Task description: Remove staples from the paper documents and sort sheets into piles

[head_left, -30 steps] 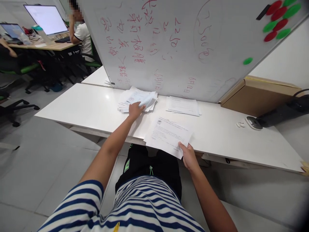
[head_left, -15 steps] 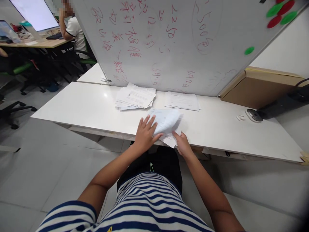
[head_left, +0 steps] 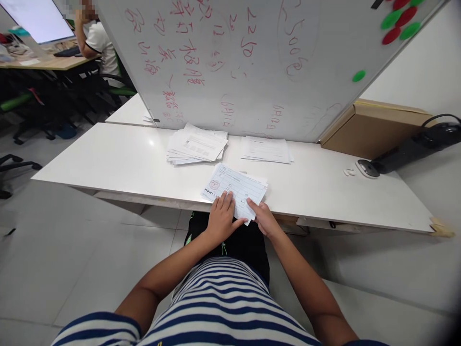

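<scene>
Bluish sheet (head_left: 240,188), curled earlier, now flat under spread left fingers (head_left: 228,201); right fingers (head_left: 255,206) pinch it.

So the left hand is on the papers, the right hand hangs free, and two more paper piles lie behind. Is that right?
The right hand does not hang free: the head view shows it holding the papers by their edge. Otherwise yes: the left hand is on the papers, and two paper piles lie behind.
</scene>
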### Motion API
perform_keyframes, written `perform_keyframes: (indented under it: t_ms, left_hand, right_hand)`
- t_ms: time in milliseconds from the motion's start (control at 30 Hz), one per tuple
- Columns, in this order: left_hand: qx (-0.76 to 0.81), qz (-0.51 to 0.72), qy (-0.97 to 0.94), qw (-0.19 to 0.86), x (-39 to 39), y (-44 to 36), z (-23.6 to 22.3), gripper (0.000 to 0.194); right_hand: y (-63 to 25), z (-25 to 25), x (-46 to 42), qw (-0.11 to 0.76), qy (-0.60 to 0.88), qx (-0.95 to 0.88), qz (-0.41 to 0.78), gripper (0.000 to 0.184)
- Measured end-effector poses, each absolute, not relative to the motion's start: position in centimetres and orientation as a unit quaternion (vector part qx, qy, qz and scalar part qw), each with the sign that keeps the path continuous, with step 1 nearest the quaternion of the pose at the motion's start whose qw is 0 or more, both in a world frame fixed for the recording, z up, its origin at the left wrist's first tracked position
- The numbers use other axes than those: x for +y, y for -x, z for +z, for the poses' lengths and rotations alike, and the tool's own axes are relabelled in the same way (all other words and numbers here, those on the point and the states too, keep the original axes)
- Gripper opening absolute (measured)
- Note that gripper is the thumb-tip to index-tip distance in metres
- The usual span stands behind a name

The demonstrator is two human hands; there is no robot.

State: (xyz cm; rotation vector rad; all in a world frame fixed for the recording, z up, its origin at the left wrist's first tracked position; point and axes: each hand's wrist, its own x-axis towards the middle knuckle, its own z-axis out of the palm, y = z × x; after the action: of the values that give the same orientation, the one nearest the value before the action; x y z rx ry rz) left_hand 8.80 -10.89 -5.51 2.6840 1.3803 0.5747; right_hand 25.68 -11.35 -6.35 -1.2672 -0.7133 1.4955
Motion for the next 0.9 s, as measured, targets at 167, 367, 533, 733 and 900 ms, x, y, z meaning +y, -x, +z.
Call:
perform_keyframes:
  t_ms: [167, 367, 533, 733, 900]
  left_hand:
    - [0.502, 0.265, -0.815, 0.120, -9.0, -7.9, -3.9, 0.063]
    - [0.472, 0.398, -0.615, 0.490, -2.9, -4.3, 0.0, 0.078]
    - [0.365, 0.394, -0.583, 0.609, -0.3, -2.7, 1.5, 0.052]
    - [0.435, 0.353, -0.612, 0.558, -0.3, -3.2, -0.5, 0.054]
    - [0.455, 0.378, -0.659, 0.465, -1.4, -3.5, -1.9, 0.075]
  right_hand:
    - [-27.3, -6.3, -11.5, 0.495, 0.588, -0.354, 0.532, 0.052]
    - [-29.7, -1.8, -10.6, 0.441, 0.603, -0.470, 0.470, 0.053]
    - [-30.3, 0.4, -9.3, 0.471, 0.576, -0.517, 0.423, 0.048]
    - [-28.7, -1.5, -8.6, 0.440, 0.616, -0.520, 0.396, 0.050]
    - [-27.9, -3.1, -8.8, 0.458, 0.591, -0.540, 0.386, 0.046]
